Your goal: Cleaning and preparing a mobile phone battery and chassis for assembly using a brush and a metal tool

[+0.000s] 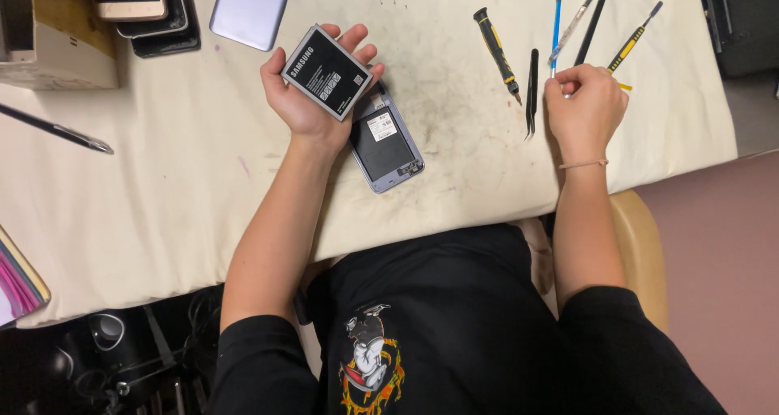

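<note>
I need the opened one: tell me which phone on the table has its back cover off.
The phone lying by the left hand, its empty battery bay showing. The phones stacked top left are closed.

Both forearms extend from the bottom of the frame toward the top, bare below short black sleeves. Left hand point(312, 90), upper centre-left of the frame: palm up, fingers curled around a flat load. Right hand point(584, 107), upper right: knuckles up, fingers closed in a pinch, thin band on the wrist.
</note>
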